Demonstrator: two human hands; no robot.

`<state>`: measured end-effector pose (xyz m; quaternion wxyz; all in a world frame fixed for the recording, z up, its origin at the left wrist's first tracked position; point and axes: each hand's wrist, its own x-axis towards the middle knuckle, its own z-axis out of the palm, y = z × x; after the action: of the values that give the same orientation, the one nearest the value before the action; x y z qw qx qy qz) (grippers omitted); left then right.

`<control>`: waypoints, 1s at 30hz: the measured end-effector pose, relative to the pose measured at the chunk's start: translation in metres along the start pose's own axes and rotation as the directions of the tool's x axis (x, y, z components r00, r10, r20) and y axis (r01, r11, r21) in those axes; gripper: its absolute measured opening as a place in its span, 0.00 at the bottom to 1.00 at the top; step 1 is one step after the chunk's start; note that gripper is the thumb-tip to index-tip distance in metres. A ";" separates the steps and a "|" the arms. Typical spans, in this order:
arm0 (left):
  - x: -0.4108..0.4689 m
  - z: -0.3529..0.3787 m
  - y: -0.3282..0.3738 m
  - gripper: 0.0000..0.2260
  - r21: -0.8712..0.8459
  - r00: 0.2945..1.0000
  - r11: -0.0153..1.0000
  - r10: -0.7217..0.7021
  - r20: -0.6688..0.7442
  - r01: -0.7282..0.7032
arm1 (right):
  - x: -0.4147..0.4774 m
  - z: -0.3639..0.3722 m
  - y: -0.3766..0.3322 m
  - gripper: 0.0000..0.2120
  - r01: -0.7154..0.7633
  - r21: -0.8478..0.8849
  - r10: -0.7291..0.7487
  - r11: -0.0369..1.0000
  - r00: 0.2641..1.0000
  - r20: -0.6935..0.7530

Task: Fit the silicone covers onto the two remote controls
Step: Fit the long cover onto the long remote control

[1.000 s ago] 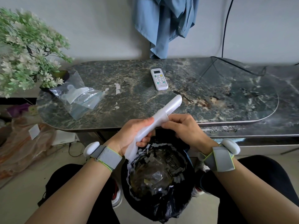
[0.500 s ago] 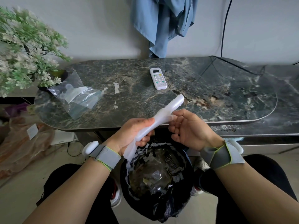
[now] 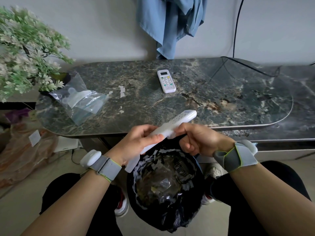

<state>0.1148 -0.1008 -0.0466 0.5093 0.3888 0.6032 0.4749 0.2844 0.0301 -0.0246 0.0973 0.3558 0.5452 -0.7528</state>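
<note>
Nearest, just short of the marble table (image 3: 221,103) edge: left hand (image 3: 136,143) wrapped around a long white remote (image 3: 179,121), buttons up, half sheathed in a translucent silicone cover (image 3: 136,159) whose loose end dangles over a black-lined bin (image 3: 163,193). Right hand (image 3: 197,138) pinching the cover's rim at mid-body. Farther, on the table: second remote (image 3: 166,80), bare, face up; left of it, one clear bag (image 3: 80,97) with another cover inside. Two remotes, two covers.
</note>
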 end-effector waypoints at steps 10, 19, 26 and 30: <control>-0.002 -0.003 -0.001 0.16 0.065 0.998 0.996 0.055 -0.014 -0.054 | -0.008 -0.006 -0.002 0.10 0.017 0.254 -0.020 0.967 1.000 0.006; -0.002 -0.002 -0.003 0.17 0.033 0.998 0.998 0.059 -0.033 -0.058 | -0.008 -0.005 0.007 0.04 0.196 0.409 -0.162 0.891 0.980 -0.116; -0.003 0.004 -0.001 0.12 0.005 0.997 0.999 -0.048 -0.053 0.049 | -0.005 0.009 0.018 0.06 0.411 -0.484 -0.629 0.772 0.604 -0.490; 0.000 0.007 -0.001 0.13 -0.048 0.992 0.992 -0.119 -0.031 0.118 | 0.003 0.008 0.027 0.07 0.230 -0.829 -0.843 0.510 0.324 -0.429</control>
<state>0.1220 -0.0997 -0.0477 0.5352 0.3326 0.6225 0.4640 0.2928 0.0132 -0.0456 -0.3286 0.3755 0.8306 -0.2472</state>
